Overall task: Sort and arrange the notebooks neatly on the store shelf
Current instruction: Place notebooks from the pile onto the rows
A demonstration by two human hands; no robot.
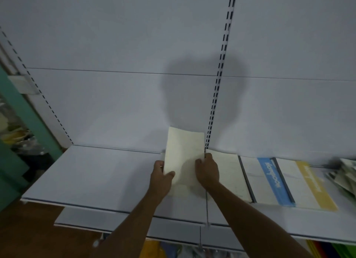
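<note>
Both hands, left hand (162, 174) and right hand (207, 170), grip the cream notebook (184, 153) raised over the shelf (92, 173); we should lower it flush beside the flat cream notebook (229, 173).

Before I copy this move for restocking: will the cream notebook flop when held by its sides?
The cream notebook probably stays fairly stiff: left hand and right hand hold its edges and it shows no sag. It looks thin, so likely light.
</note>
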